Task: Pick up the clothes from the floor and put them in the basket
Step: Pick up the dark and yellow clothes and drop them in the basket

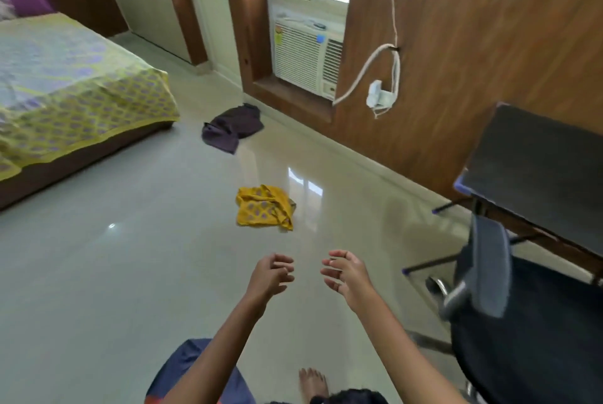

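1. Bare foot (pixel 313 382) planted on the floor (pixel 130 257) below the hands, beside a blue-clad knee.
2. Left hand (pixel 270 274) and right hand (pixel 347 273) are both raised, fingers loosely curled, holding nothing.
3. Yellow patterned cloth (pixel 264 206) lies crumpled on the floor just ahead of both hands. Purple garment (pixel 233 128) is further out beyond it, well apart. Neither has been touched yet.
4. Basket is not in view, so the drop-off spot is unknown from here.
5. Risk: the floor is glossy tile with strong reflections. A bare foot plus a forward reach could likely slip.
6. Risk: office chair (pixel 522 322) sits close on the right hand's side. An elbow could clip it on the bend, and it may roll.
7. Risk: the yellow cloth is bunched. A one-layer pinch could leave a trailing end to drag or step on.
8. Risk: the purple garment is dark and tucked near the wall base, so it is easy to leave behind.
9. Room: bed (pixel 75 87) is far off the left hand's side. Window air conditioner (pixel 303 58) is well beyond the hands. Wood-panelled wall (pixel 473 44) has a looped cable (pixel 381 77). Dark desk (pixel 538 175) stands past the chair.
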### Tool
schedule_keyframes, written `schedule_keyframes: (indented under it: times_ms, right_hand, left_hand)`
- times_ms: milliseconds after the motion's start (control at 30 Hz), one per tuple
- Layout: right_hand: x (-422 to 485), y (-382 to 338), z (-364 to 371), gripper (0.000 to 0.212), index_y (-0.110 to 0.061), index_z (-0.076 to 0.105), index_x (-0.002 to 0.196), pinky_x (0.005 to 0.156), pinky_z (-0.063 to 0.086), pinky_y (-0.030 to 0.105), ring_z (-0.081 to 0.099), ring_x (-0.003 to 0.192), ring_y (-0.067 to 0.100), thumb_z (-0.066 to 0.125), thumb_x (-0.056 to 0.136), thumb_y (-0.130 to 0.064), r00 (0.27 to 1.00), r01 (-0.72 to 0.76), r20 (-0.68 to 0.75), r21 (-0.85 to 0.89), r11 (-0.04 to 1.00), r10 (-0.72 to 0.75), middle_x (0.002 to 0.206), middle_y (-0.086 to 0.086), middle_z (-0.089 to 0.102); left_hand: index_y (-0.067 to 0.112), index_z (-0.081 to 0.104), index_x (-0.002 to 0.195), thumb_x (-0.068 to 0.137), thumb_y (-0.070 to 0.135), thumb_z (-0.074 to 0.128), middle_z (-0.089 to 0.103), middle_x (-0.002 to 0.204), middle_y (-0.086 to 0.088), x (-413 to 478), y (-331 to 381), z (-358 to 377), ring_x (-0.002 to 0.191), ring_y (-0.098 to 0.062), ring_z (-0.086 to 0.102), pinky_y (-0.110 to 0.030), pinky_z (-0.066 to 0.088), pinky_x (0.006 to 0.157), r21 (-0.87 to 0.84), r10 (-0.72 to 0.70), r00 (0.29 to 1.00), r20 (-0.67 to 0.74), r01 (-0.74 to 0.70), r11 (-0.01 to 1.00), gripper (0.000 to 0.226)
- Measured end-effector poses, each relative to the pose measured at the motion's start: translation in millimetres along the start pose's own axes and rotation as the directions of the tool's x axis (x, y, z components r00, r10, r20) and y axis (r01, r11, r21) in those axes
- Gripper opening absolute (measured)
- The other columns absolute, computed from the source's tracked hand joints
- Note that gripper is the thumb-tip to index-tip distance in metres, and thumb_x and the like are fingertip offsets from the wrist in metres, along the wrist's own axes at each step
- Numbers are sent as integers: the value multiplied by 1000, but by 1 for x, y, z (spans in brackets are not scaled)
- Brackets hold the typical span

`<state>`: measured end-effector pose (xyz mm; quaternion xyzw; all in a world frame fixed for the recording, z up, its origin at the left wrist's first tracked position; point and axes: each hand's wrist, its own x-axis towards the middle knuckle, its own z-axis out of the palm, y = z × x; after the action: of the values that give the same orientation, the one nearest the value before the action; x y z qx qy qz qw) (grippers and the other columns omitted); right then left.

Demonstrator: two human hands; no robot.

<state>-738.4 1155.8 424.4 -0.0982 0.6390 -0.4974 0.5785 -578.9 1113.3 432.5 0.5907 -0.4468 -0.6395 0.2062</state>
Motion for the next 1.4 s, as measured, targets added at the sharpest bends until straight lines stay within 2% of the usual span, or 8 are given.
schedule_keyframes:
  times_ms: [267, 433, 600, 733, 933, 1167, 1300, 1400]
  right_hand:
    - [116, -53, 101, 19, -14, 52, 85, 61, 43, 29, 57, 67, 19, 44, 88, 3, 991, -77, 99, -143, 987, 92, 80, 5, 60]
    - [182, -77, 180, 17, -14, 52, 88, 60, 44, 27, 57, 65, 18, 46, 87, 1, 990, -91, 84, -234, 968, 113, 81, 5, 61]
    - [226, -105, 260, 18, -13, 51, 93, 57, 41, 24, 56, 63, 16, 47, 86, 2, 991, -77, 83, -328, 942, 110, 84, 6, 60]
    - [269, -134, 326, 19, -16, 52, 85, 56, 41, 24, 56, 62, 16, 48, 84, 2, 992, -45, 97, -360, 932, 85, 77, 4, 60]
    - [356, -174, 399, 21, -16, 52, 85, 51, 38, 23, 54, 56, 14, 45, 86, 3, 989, -28, 125, -338, 941, 74, 74, 3, 60]
    - [469, -239, 477, 20, -18, 53, 82, 54, 37, 22, 53, 56, 14, 49, 86, 2, 991, -111, 44, -241, 964, 125, 73, 3, 59]
    - [518, -279, 525, 17, -15, 53, 88, 53, 36, 22, 54, 58, 15, 47, 87, 2, 990, -124, 34, -229, 965, 135, 75, 3, 59]
    - [554, -302, 557, 20, -17, 52, 83, 53, 36, 22, 54, 59, 16, 46, 86, 2, 991, -125, 23, -179, 976, 131, 76, 4, 60]
  left_hand:
    - [14, 57, 87, 87, -4, 42, 61, 83, -2, 102, 45, -72, 69, -14, 58, -25, 42, 64, -166, -75, 989, -131, 52, 985, 24]
    - [16, 56, 83, 86, -5, 40, 60, 83, -3, 180, 80, -142, 69, -15, 58, -25, 42, 62, -196, -104, 971, -216, 61, 979, 27]
    - [16, 56, 84, 84, -6, 41, 60, 81, -1, 241, 127, -208, 68, -13, 57, -23, 41, 60, -201, -82, 981, -177, 45, 978, 27]
    - [16, 56, 83, 85, -7, 40, 60, 80, -1, 302, 167, -258, 66, -13, 58, -22, 41, 58, -196, -73, 983, -169, 39, 980, 28]
    - [14, 56, 86, 87, -7, 38, 60, 79, -1, 403, 217, -316, 65, -14, 59, -23, 41, 58, -200, -90, 987, -131, 62, 978, 27]
    - [16, 55, 83, 88, -7, 40, 59, 78, 0, 519, 307, -386, 64, -12, 58, -23, 39, 58, -145, -76, 990, -121, 58, 988, 28]
    - [17, 55, 83, 89, -7, 39, 58, 78, 0, 577, 352, -426, 64, -12, 57, -23, 39, 58, -134, -78, 989, -125, 62, 989, 29]
    - [17, 55, 83, 88, -6, 41, 59, 78, 1, 627, 373, -448, 56, -6, 60, -23, 40, 59, -115, -104, 990, -99, 93, 989, 28]
